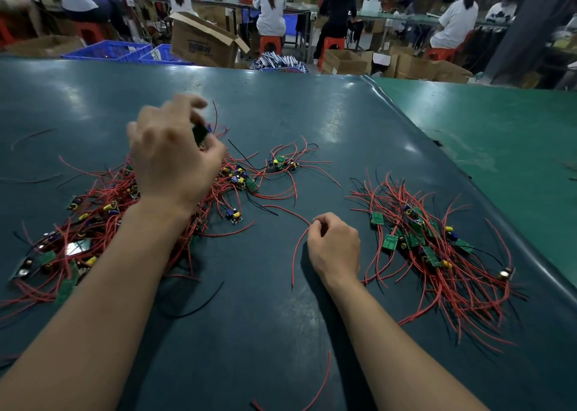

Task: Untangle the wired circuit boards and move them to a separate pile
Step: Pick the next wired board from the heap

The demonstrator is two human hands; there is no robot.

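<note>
On the table (312, 104), two hands (175, 157), three wired-board piles (434, 248).

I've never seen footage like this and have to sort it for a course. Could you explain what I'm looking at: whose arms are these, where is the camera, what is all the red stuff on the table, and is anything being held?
There is no machine here. A person wears one wide-angle camera on the head, so you look down along their own bare arms. The dark green table holds small green circuit boards with red and black wires. The big tangled pile lies on the left, a few loose boards lie in the middle, and a second pile lies on the right. The left hand is raised over the tangled pile, its fingers curled round a small dark part, probably one board. The right hand rests on the table and pinches a red wire. Behind the table, other people sit at benches among cardboard boxes.
</note>
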